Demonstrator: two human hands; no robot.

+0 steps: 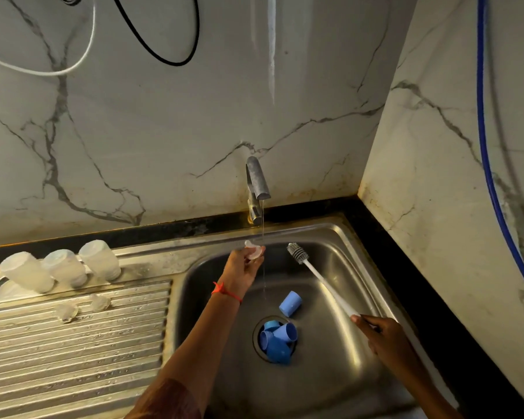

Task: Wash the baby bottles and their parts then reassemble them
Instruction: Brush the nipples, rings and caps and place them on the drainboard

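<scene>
The sink (pixel 330 373) was wet, and on the ribbed draining board (pixel 73 343) beside it three bottles (pixel 65 267) stood upside down at the back edge, where a careless forearm could have toppled them. The long brush (pixel 324 283), gripped only at its very end by the right hand (pixel 384 337), reached over the basin; held so, it might have swung and struck something. Blue parts (pixel 277 340) were piled in the drain hole, likely to trap dirty water. The clear teat (pixel 253 251), pinched by the left hand (pixel 242 270) at the tap's (pixel 257 182) thin stream, looked slick enough to drop.
</scene>
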